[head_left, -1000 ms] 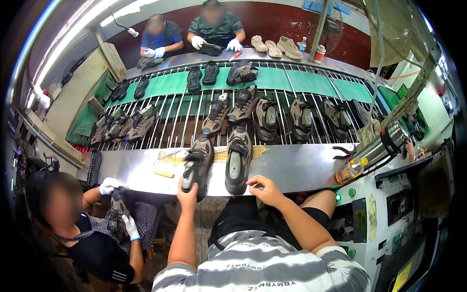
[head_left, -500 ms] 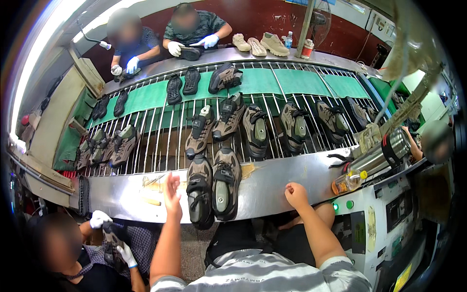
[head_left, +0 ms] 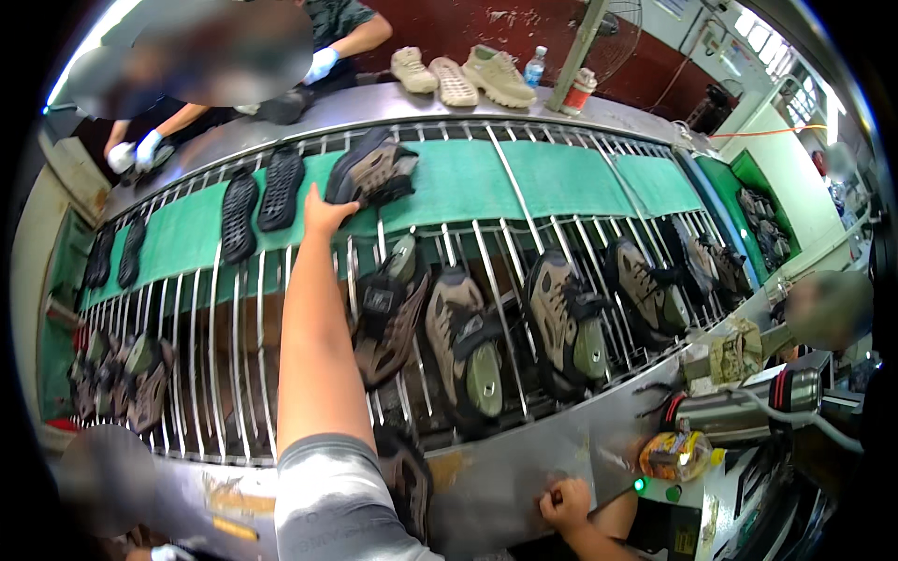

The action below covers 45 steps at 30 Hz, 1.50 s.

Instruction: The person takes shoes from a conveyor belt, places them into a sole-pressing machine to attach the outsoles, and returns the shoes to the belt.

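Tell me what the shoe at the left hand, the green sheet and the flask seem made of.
Trail shoe: perhaps matte suede with mesh, given its dull brown overlays and darker insets; unclear.
Green sheet: possibly matte fabric or plastic, lying thin and wavy-edged.
Flask: likely stainless steel, from its silvery metallic sheen.

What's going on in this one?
A person's left hand is at the near end of a brown-and-black shoe on the green strip; how firmly it grips is unclear. The right hand is curled by the metal counter, nothing visible in it. Other shoes rest on the rails.
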{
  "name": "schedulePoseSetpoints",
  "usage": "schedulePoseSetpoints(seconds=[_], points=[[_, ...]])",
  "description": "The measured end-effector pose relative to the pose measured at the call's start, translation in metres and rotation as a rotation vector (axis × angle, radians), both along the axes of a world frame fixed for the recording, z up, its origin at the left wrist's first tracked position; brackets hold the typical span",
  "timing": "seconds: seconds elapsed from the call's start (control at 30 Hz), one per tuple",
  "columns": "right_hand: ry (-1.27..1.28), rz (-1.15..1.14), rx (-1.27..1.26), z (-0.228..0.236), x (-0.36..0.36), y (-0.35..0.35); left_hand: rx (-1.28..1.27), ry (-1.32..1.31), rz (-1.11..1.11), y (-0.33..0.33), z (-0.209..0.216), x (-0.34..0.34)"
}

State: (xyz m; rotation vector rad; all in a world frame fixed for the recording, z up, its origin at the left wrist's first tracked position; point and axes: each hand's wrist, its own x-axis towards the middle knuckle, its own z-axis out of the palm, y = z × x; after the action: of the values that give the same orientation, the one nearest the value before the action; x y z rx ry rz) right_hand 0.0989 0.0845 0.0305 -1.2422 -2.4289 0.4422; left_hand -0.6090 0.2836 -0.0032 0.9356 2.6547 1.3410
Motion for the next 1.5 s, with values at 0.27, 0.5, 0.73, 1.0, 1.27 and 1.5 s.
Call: schedulePoseSetpoints(seconds=[0.27,0.5,0.73,1.0,1.27,1.5], points=[[-0.003,-0.011,0.035,0.005,-0.006,0.002,0.15,-0.409,0.044,0.025,0.025,0.026],[-0.019,-0.01,0.055,-0.007,0.0,-0.005,0.595,-1.088,-0.255,-0.116,0.144,0.143],[1.109,-0.29,-0.978,-0.025,0.027,0.012,0.721,-1.367,-0.592,-0.339,0.244,0.397],[1.792,0.006,-1.492,0.179,0.1,-0.128,0.476,-2.023,-0.617,-0.516,0.171,0.673],[2.053,0.134,-1.213,0.193,0.246,-0.169,0.094,-1.925,-0.905,-0.462,0.152,0.725],[2.289,-0.048,-1.295,0.146,0.289,-0.226,0.088,-1.797,-1.023,-0.323,0.119,0.786]])
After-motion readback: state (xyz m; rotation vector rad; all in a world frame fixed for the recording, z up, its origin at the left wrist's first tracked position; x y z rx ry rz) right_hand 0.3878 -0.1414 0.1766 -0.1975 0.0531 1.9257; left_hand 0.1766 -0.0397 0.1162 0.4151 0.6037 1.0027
